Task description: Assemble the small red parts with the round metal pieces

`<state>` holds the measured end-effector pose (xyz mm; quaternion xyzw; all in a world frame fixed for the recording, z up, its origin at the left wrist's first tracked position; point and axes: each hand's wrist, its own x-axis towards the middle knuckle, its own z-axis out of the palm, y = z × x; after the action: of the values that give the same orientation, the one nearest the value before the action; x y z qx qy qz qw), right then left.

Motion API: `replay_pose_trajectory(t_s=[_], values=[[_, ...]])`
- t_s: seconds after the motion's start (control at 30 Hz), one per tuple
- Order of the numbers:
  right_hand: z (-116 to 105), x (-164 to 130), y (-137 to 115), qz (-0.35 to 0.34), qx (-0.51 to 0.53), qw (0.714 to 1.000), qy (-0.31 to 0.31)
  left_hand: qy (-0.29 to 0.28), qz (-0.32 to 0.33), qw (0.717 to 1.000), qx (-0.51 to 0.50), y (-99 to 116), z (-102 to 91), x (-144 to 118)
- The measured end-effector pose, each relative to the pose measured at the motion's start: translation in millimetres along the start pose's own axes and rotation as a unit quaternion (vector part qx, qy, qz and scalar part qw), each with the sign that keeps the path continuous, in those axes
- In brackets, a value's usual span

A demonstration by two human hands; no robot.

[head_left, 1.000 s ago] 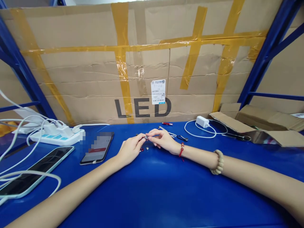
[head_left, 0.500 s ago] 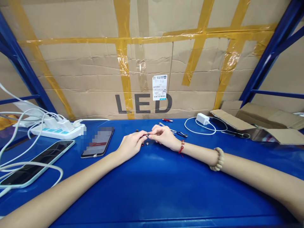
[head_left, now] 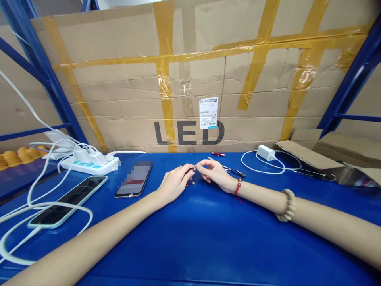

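My left hand [head_left: 175,183] is closed around a small dark red and silver piece [head_left: 190,171], mostly covered by the fingers. Against the far end of that piece, the thumb and forefinger of my right hand [head_left: 216,174] are pinched together. What lies between those two fingertips is too small to make out. Just below the hands, a small round silver button-like piece [head_left: 193,183] lies on the blue tabletop [head_left: 205,238]. Behind my right hand are a slim red and silver cylinder [head_left: 218,154] and a black carabiner-like clip [head_left: 238,172].
On the left lie a dark phone [head_left: 134,179], a pale-edged phone [head_left: 70,202] and a white power strip [head_left: 89,166] with looping cables. To the right are a white charger [head_left: 266,152] and an open cardboard box [head_left: 303,153]. A big taped carton [head_left: 125,103] stands behind.
The camera's view has swung left, so everything sits further right. My right fingers have shifted slightly at the end of the small piece; my left hand keeps its hold.
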<state>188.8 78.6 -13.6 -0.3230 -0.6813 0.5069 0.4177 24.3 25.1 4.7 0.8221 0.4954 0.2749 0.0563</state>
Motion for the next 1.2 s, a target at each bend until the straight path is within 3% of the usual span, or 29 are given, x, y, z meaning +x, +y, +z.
replay_pose_trajectory(t_s=[0.33,0.53,0.7,0.87,1.2], values=[[-1.0,-1.0,-2.2,0.010,0.001,1.000,-0.004,0.011,-0.014,0.999,-0.049,-3.1,0.8,-1.0],[0.3,-2.8,-4.6,0.016,-0.004,1.000,-0.012,0.024,0.009,0.999,-0.019,-5.8,2.4,-0.4],[1.9,-4.6,-6.5,0.022,-0.031,0.999,0.003,0.019,-0.021,0.999,0.015,-4.2,3.7,0.5],[3.8,-5.0,-6.3,0.000,-0.050,0.999,0.021,0.015,-0.048,0.998,0.022,-0.1,2.1,0.1],[4.3,-2.9,-4.8,-0.046,-0.059,0.996,0.047,-0.006,-0.039,0.999,-0.001,-1.3,0.0,-2.3]])
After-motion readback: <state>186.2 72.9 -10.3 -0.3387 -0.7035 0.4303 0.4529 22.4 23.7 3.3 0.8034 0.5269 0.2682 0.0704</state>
